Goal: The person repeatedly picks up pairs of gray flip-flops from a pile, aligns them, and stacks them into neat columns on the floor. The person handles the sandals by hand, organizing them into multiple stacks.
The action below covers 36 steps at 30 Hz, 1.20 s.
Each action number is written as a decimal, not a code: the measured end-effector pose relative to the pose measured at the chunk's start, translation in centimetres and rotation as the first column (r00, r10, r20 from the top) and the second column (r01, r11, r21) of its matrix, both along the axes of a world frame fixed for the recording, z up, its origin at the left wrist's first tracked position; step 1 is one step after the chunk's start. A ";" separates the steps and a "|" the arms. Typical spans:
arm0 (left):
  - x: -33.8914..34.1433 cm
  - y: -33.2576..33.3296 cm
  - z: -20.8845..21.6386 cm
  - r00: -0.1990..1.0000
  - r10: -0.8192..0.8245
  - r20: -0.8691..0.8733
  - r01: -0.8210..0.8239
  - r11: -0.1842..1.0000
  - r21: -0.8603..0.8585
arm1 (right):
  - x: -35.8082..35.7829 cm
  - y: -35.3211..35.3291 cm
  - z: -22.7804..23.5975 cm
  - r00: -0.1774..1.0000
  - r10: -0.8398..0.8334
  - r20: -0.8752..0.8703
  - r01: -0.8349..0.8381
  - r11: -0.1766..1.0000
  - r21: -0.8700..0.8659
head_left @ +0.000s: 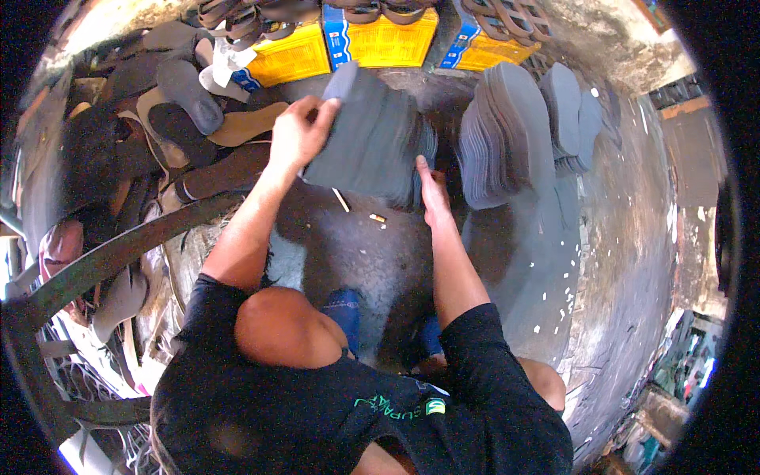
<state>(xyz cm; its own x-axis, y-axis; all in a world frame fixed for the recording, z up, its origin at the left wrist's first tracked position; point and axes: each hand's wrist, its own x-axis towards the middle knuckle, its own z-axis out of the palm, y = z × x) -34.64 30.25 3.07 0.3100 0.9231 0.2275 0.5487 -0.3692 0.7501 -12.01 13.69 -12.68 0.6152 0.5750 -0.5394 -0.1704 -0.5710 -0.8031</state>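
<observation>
A thick stack of dark grey shoe soles point(368, 138) leans over in front of me, held between my two hands. My left hand point(303, 131) grips its upper left end, thumb and fingers pinched on the outermost sole. At the stack's lower right end, my right hand point(433, 190) presses with the thumb along the edge; its other fingers are mostly hidden. The stack is slightly blurred. Just to the right, apart from it, a second fanned stack of grey soles point(495, 134) stands on the floor.
Smaller sole stacks point(566, 119) lie farther right. Yellow and blue boxes point(380, 39) carrying brown sandals line the back. Loose soles point(190, 95) pile up at left, behind a dark curved bar point(134, 241). A cigarette butt point(378, 218), a thin stick point(340, 199) and white scraps litter the floor.
</observation>
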 end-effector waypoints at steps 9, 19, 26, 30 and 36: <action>-9.0 6.3 -16.6 0.981 0.009 -0.193 -0.083 0.921 -0.380 | -2.3 4.8 -4.1 0.861 0.201 0.467 -0.238 0.971 0.021; -12.0 8.1 -22.4 1.000 0.023 0.006 -0.019 0.927 -0.375 | -4.5 7.3 -2.0 0.894 0.246 0.374 -0.321 0.935 0.153; -7.6 6.2 -15.2 0.969 -0.032 0.245 0.132 0.907 -0.400 | -2.2 7.6 -0.5 0.939 0.201 0.281 -0.272 0.931 0.244; -6.2 6.5 -8.1 0.941 -0.001 0.340 0.100 0.956 -0.275 | -0.7 8.6 5.1 0.865 0.016 0.501 -0.265 0.864 0.429; -7.3 6.9 -9.7 0.992 -0.089 0.093 0.103 0.981 -0.164 | 0.5 7.4 4.9 0.815 0.159 0.557 -0.406 0.843 0.352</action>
<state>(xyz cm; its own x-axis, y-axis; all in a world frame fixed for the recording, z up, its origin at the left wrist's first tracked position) -41.98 37.11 -6.65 0.3855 0.9172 0.1008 0.4485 -0.2818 0.8482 -11.49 21.06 -7.76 0.4913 0.8598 0.1395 0.4249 -0.0968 -0.9001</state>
